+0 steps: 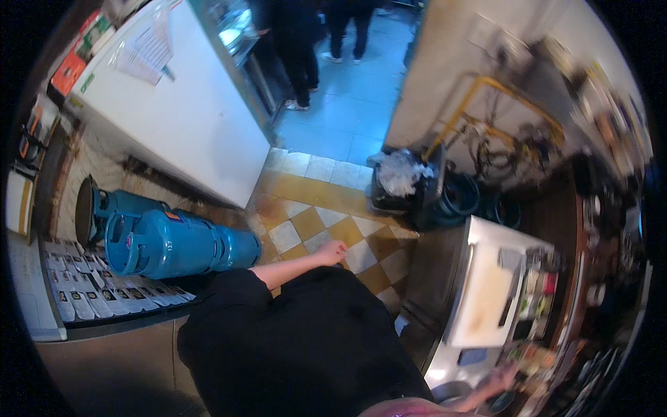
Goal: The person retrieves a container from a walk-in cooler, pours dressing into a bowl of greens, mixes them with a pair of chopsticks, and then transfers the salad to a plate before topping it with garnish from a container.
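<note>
My left hand (332, 253) hangs in front of my dark top, above the checkered tile floor. Its fingers are loosely curled, and the inside of the palm is hidden. Out to the right, my blurred right hand (501, 378) reaches over the counter among small food containers (536, 359); whether it grips anything is unclear. A round metal bowl (452, 391) lies beside that forearm. Farther along the steel counter (437, 362) is a white cutting board (482, 297), with a dark-handled knife (506, 311) along its far side. A blue cloth or pad (472, 357) lies near the board.
Blue gas cylinders (182, 242) stand at left beside a white freezer or fridge (177, 99). A bin with a plastic bag (401, 174) and more cylinders (458, 193) stand by the right wall under yellow gas piping (469, 99). Two people (292, 52) stand beyond the doorway.
</note>
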Action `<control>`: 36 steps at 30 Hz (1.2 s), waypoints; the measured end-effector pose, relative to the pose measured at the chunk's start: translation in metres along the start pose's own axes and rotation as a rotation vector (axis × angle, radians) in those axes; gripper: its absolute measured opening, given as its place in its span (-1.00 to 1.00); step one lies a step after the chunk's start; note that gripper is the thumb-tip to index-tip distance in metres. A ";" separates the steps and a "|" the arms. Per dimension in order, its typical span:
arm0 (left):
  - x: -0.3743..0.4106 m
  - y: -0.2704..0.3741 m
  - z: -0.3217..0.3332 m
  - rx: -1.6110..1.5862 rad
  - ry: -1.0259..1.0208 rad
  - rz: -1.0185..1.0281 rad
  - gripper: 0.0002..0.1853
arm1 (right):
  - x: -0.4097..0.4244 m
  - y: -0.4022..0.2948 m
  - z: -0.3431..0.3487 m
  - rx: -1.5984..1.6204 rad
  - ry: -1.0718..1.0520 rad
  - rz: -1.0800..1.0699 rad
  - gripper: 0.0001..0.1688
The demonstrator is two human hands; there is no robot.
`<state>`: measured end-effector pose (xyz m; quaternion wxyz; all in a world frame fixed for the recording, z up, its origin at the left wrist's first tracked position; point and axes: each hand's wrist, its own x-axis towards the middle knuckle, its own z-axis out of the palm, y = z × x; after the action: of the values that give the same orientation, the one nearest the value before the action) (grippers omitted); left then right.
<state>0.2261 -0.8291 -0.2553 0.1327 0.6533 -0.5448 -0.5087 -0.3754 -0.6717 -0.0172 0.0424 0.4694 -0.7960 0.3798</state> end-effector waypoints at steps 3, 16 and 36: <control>0.052 -0.044 -0.065 -0.137 0.044 -0.065 -0.68 | 0.018 -0.143 0.172 -0.275 -0.510 -0.294 -0.68; 0.504 -0.288 -0.628 -0.237 0.822 -0.348 -0.15 | -0.003 -0.481 0.838 0.039 -1.066 -0.611 -0.80; 0.794 -0.424 -0.976 -0.289 2.117 0.336 -0.34 | -0.070 -0.759 1.451 0.075 -1.054 -1.093 -0.62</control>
<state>1.1724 -1.7159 -0.5401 0.6798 0.6563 -0.1710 0.2791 0.6743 -1.7622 -0.6455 -0.1773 0.9175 -0.3515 0.0568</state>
